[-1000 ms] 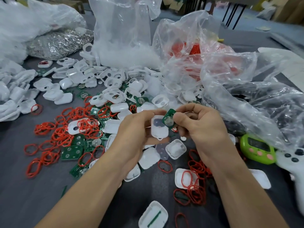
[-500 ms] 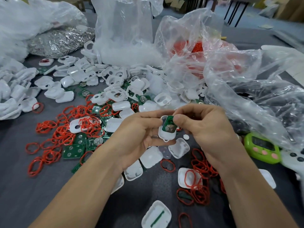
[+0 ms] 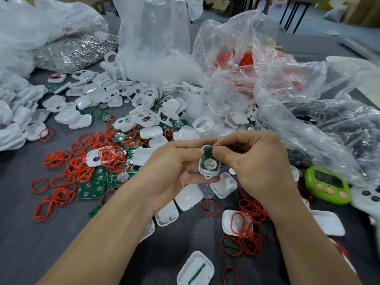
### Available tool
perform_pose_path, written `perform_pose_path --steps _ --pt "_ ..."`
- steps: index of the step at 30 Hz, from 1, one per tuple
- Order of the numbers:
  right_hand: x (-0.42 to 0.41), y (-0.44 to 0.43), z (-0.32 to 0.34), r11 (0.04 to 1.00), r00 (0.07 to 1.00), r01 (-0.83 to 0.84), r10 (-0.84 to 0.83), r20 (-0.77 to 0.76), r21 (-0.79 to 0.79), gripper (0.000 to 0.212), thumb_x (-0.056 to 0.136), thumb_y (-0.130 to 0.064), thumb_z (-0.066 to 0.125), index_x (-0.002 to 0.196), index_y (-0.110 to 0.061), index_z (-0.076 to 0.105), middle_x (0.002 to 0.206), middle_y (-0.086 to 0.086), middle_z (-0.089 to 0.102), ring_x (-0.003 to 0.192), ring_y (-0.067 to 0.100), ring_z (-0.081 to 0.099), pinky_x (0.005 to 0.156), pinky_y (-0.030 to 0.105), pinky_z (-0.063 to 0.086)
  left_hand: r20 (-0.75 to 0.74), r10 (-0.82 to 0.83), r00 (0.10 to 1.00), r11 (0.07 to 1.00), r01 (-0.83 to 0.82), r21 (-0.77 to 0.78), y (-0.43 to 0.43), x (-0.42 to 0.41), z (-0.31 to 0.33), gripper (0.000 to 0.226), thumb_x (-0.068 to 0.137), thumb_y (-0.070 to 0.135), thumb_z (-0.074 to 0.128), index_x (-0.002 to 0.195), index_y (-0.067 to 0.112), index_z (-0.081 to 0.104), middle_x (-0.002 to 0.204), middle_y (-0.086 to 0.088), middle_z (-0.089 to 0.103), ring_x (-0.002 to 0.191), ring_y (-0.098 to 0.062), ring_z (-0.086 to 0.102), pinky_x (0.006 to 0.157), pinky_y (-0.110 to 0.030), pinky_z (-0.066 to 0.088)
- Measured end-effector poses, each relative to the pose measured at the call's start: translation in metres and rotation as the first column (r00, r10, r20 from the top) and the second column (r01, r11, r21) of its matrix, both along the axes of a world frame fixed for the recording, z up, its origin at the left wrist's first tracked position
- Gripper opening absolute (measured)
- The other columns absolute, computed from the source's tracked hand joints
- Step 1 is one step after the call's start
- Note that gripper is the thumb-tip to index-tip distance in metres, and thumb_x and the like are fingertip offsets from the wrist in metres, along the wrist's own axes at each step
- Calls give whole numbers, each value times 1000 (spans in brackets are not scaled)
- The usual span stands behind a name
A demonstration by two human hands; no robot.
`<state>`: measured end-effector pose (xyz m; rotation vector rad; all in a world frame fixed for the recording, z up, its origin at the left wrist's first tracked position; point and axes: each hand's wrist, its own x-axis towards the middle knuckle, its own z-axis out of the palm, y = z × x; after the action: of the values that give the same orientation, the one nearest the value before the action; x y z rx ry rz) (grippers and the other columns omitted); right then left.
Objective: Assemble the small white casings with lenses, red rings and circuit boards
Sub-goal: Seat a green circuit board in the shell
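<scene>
My left hand (image 3: 172, 171) grips a small white casing (image 3: 207, 172) from the left, above the middle of the table. A green circuit board (image 3: 208, 163) with a round metal contact lies inside the casing. My right hand (image 3: 255, 161) pinches the board's top edge with thumb and forefinger. Loose red rings (image 3: 78, 169) lie in heaps at the left, and more red rings (image 3: 250, 233) at the lower right. Bare green boards (image 3: 91, 189) lie among them. White casing halves (image 3: 144, 112) are piled behind my hands.
Clear plastic bags (image 3: 267, 79) of parts stand at the back and right. A bag of metal pieces (image 3: 76, 52) lies at the back left. A green timer (image 3: 327, 185) and a white controller (image 3: 368, 196) sit at the right edge. Grey table (image 3: 24, 243) shows at the lower left.
The right hand has brought the green board from above the casing down into it. It now lies flat inside. The left hand has kept hold of the casing.
</scene>
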<state>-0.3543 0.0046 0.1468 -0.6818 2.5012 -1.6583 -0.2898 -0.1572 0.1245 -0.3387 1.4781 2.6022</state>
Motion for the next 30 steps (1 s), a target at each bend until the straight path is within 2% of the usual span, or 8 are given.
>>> perform_pose_path --steps 5,7,10,16,20,24,28,30 --pt "5 -2 3 1000 999 21 -20 -47 17 12 77 -16 89 75 -26 82 71 -11 77 67 9 74 68 36 62 -2 -9 1000 1000 9 -2 0 1 1 38 82 -5 53 110 3 78 104 -25 75 87 -31 77 76 -44 64" --pt "6 -2 2 999 997 34 -33 -76 18 13 76 -15 89 75 -25 82 69 -12 76 64 7 72 63 28 60 -4 -17 1000 1000 17 -2 0 1 1 41 89 -10 45 111 3 78 105 -26 74 87 -31 77 78 -46 64" --pt "6 -3 1 997 991 62 -57 -119 35 15 74 -14 90 72 -25 80 63 -15 72 58 4 67 55 12 48 2 -14 1000 1000 14 3 0 1 0 42 91 -11 43 111 2 77 104 -26 74 87 -31 76 77 -47 64" --pt "4 -4 -4 996 989 88 -85 -119 19 14 74 -18 91 74 -27 80 65 -17 72 61 3 69 57 12 51 -8 -48 999 999 48 7 1 1 3 43 90 -9 43 114 3 77 108 -24 73 90 -29 75 76 -40 63" --pt "-3 -2 -8 976 981 192 -194 -9 -103 6 81 -29 81 76 -32 79 68 -16 74 61 2 69 57 16 51 15 3 1000 1000 -2 -19 3 1 4 38 94 -9 48 110 6 78 114 -21 75 103 -32 74 72 -38 63" --pt "-11 5 -9 942 952 300 -287 104 -152 5 79 -39 74 79 -39 79 56 -11 68 48 5 56 51 21 44 12 57 998 996 -56 -63 5 1 5 34 92 -12 54 110 4 78 116 -17 75 96 -25 74 72 -39 65" --pt "-9 2 -9 983 958 144 -109 266 -116 11 88 -24 73 81 -29 80 69 1 75 57 12 64 57 27 49 14 99 995 993 -98 -72 5 1 5 33 92 -12 55 104 6 80 110 -18 77 94 -27 76 68 -36 65" --pt "-7 0 -8 990 936 39 11 351 -136 11 91 -26 72 84 -27 81 78 3 78 67 17 72 61 25 54 10 121 993 991 -120 -64 4 0 4 33 93 -12 54 102 6 80 106 -18 77 92 -28 77 65 -34 64"
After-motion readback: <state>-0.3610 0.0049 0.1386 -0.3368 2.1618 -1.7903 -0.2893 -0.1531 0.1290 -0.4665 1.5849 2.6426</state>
